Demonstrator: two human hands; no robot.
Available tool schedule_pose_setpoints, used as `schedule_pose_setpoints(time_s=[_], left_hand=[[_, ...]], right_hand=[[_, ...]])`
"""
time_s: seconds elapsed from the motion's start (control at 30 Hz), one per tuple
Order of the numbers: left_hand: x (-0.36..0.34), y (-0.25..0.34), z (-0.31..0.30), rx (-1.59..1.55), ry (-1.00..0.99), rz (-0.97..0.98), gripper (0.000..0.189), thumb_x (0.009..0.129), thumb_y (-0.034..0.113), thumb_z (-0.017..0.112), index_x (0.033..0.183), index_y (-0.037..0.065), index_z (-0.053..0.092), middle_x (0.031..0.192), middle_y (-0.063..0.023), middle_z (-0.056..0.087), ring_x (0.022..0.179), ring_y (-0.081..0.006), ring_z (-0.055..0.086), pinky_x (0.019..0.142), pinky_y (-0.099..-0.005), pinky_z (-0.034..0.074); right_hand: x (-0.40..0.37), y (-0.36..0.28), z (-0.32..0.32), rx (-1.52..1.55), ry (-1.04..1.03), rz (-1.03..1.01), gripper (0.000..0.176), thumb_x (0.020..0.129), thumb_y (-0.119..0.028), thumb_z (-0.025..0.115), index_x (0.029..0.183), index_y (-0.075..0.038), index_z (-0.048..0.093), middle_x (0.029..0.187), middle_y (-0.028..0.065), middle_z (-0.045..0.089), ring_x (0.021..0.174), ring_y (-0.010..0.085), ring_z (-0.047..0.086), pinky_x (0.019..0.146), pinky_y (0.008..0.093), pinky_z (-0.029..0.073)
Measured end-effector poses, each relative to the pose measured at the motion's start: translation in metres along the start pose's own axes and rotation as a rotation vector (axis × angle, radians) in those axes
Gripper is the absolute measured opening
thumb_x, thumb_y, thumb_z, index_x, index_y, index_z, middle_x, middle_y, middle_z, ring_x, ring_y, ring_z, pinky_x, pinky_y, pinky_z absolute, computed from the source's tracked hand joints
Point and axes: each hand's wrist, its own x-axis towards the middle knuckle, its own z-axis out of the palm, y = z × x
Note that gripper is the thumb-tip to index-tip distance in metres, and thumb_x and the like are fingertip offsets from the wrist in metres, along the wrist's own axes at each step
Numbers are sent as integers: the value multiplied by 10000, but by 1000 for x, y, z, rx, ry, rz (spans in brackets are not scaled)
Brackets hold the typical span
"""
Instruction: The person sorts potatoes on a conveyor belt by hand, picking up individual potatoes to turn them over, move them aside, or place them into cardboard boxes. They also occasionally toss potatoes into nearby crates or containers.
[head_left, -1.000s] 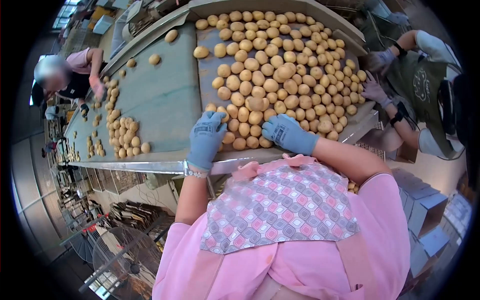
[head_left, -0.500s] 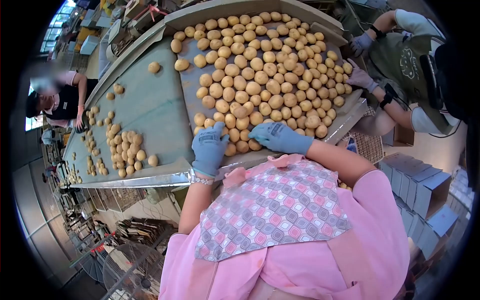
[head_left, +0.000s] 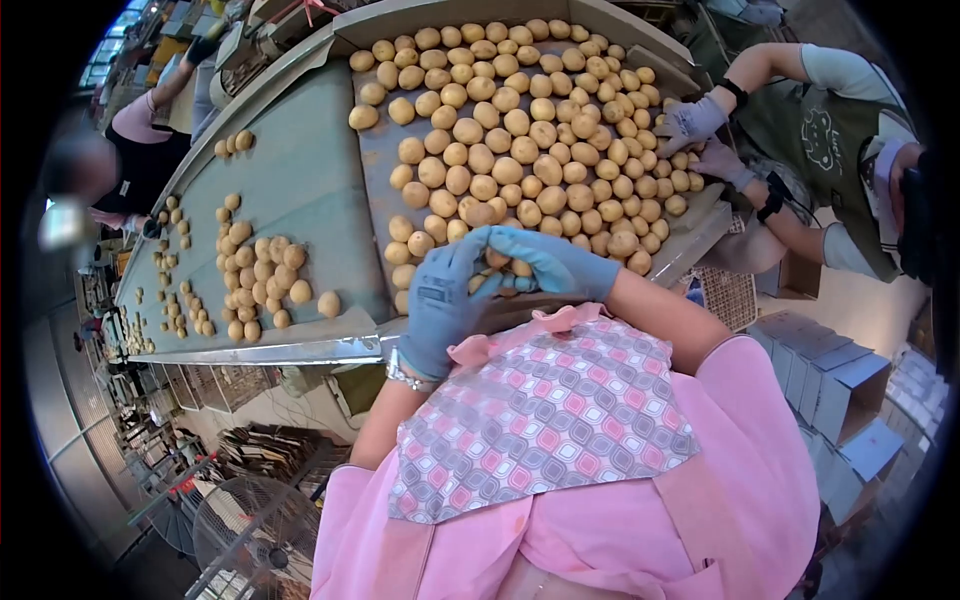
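A dense layer of yellow-brown potatoes (head_left: 520,150) covers the sorting table in front of me. At its near edge my left hand (head_left: 445,300), in a blue-grey glove, is curled with the fingertips meeting those of my right hand (head_left: 560,265), gloved the same way. Between the two cupped hands a few potatoes (head_left: 497,258) show, partly covered by fingers; how many are enclosed cannot be seen. More potatoes lie just beyond my knuckles, touching or almost touching the gloves.
To the left a green conveyor belt (head_left: 300,150) carries scattered potatoes. A co-worker's gloved hands (head_left: 692,125) touch potatoes at the table's right end. Another person (head_left: 150,150) stands beyond the belt. Grey boxes (head_left: 830,375) are stacked at right; a fan (head_left: 255,535) stands lower left.
My hands have come together around potatoes at the near edge. Potatoes on the green belt have shifted toward me. The right co-worker's upper hand has reached onto the potatoes; the left person has leaned and stretched an arm.
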Motion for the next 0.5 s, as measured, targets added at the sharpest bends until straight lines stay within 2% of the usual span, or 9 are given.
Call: schedule_pose_setpoints(time_s=[0.03,0.1,0.17,0.23,0.3,0.33,0.4,0.43,0.5], left_hand=[[1,13,-6,-84,65,9,543,914,198,816,1417,66,658,1285,-136,708,1173,-308,669,1001,-417,539],[3,1,-10,-51,277,-91,516,923,173,803,1411,72,667,1298,-138,711,1184,-324,667,1019,-436,529],[-1,-16,-11,-34,423,-211,465,931,150,786,1377,69,683,1353,-144,699,1213,-362,660,1046,-461,512],[5,-24,-11,-54,232,-39,417,933,158,781,1334,73,706,1363,-135,696,1251,-379,641,1075,-472,497],[14,-21,-8,-2,103,206,320,919,165,770,1237,131,758,1436,-114,657,1344,-390,577,1146,-529,438],[16,-21,0,78,51,260,320,911,169,770,1231,157,762,1469,-107,633,1373,-392,550,1158,-554,415],[15,-31,10,246,-57,366,326,895,177,771,1219,208,770,1535,-93,586,1430,-396,498,1183,-604,371],[19,-35,2,389,-133,262,334,885,205,762,1216,251,768,1601,-102,514,1482,-409,439,1190,-644,337],[26,-55,-8,469,95,-13,415,903,217,749,1318,219,724,1598,-151,499,1503,-440,402,1199,-642,331]], right_hand=[[2,-3,-1,134,-28,61,405,1068,-174,642,1452,-48,619,1119,6,697,876,67,642,792,215,551],[14,7,-24,523,-76,308,346,1107,-254,608,1372,-36,646,1096,6,681,739,29,614,653,179,544],[40,-10,-59,722,-33,461,329,1125,-278,586,1291,-6,669,1059,24,680,586,-22,519,468,124,443],[77,-81,-99,259,182,-31,335,1118,-280,577,1213,27,671,1106,80,711,792,89,674,665,198,588],[126,-175,-128,114,145,-637,378,1129,-281,547,1392,-10,544,1305,130,590,1189,246,586,992,417,477],[135,-209,-131,535,195,-502,627,1128,-366,547,1610,14,419,1588,241,516,1471,355,492,1273,523,355],[135,-193,-137,-156,285,-293,636,1144,-444,495,1657,-80,400,1596,209,528,1491,352,488,1292,519,343],[123,-170,-134,-795,296,-335,491,1104,-365,543,1524,-116,497,1453,170,589,1340,326,573,1123,498,443],[72,-111,-103,-2081,254,-348,241,1024,-208,639,1258,-189,691,1168,91,710,1037,272,742,783,455,643]])
